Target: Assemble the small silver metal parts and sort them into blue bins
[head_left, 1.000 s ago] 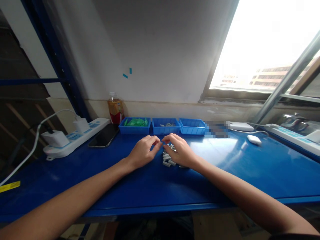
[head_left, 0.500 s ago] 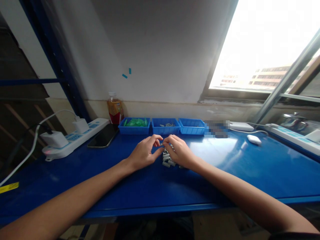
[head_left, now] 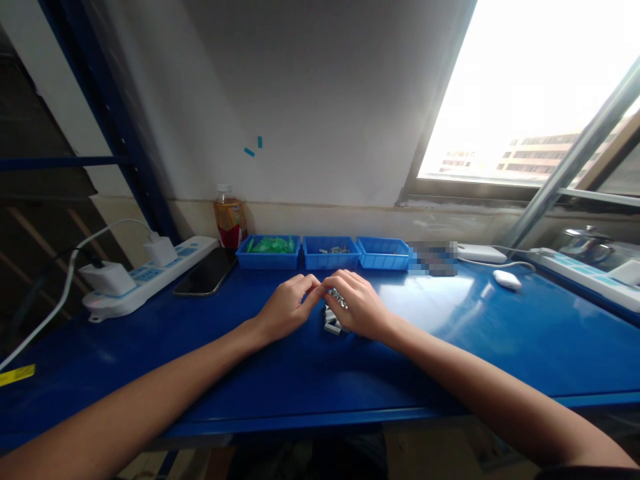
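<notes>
At the middle of the blue worktop (head_left: 200, 347), the left hand (head_left: 287, 308) and right hand (head_left: 357, 305) meet fingertip to fingertip. The right pinches a small metal piece (head_left: 338, 298); whether the left grips it too I cannot tell. Both hover just over the pile of metal pieces (head_left: 331, 327), probably so spares lie within reach. Three blue trays (head_left: 331, 262) stand behind.

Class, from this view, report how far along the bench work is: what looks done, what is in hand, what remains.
Looks done: the middle bin holds a few small metal pieces, the left bin green ones. In hand: the left hand and right hand pinch a small metal part between their fingertips. Left: a pile of metal parts lies on the table under the right hand.
</notes>
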The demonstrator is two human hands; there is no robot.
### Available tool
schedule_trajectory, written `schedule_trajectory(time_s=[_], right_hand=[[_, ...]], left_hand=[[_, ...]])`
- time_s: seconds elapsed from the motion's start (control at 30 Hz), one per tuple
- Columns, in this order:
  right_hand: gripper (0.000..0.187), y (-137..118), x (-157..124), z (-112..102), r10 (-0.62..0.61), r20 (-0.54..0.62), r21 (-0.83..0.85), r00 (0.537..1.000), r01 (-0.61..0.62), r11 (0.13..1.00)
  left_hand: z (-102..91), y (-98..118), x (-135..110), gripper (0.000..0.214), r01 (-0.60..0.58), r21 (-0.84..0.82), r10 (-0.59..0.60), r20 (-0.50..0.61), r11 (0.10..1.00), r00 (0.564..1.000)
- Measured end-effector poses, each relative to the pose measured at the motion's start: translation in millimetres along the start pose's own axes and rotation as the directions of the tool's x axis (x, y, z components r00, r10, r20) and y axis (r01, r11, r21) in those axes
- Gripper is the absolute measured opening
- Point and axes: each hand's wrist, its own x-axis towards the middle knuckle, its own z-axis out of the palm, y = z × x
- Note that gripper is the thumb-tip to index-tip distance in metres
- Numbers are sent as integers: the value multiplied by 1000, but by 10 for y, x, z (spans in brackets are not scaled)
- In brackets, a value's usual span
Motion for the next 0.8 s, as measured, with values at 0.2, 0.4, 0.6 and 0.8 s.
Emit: schedule_trajectory(time_s=[0.2, 0.4, 0.6, 0.8], right_hand=[[14, 154, 60, -138, 21, -84, -27, 996, -23, 999], [25, 957, -4, -388, 331, -344, -270, 878, -431, 861], [29, 1212, -140, -311, 480, -232, -416, 846, -532, 737], [22, 556, 0, -136, 285, 22, -221, 958, -273, 936]], left_hand=[[4, -30, 0, 29, -35, 58, 32, 55, 998, 998], [47, -159, 21, 28, -170, 127, 143, 197, 977, 970], [17, -123, 20, 25, -211, 159, 167, 250, 965, 954], [-17, -98, 23, 12, -236, 194, 174, 289, 952, 941]])
